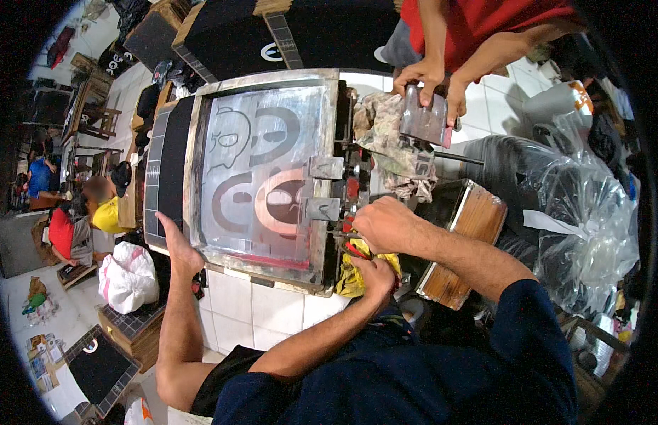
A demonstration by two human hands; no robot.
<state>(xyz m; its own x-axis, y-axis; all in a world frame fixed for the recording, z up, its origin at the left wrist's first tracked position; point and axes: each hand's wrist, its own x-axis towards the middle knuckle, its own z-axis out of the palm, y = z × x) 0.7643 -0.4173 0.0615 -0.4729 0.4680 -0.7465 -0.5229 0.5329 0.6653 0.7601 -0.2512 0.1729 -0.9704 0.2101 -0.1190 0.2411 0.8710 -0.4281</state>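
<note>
1. Head view: my right hand (pixel 389 223) curls its fingers at the metal clamp (pixel 327 188) holding the printing screen (pixel 261 177); I cannot tell whether it grips anything.
2. My left hand (pixel 375 273) closes on a yellow rag (pixel 351 278), which looks soft and light, just below that clamp.
3. The screen lies flat on the press above the tiled worktop (pixel 258 308). Its frame looks stiff and its mesh taut and fragile, so it is best held by the rails.
4. Another arm's hand (pixel 176 248) rests on the frame's near corner, and a co-worker's hands (pixel 431 78) hold a squeegee (pixel 424 120).
</note>
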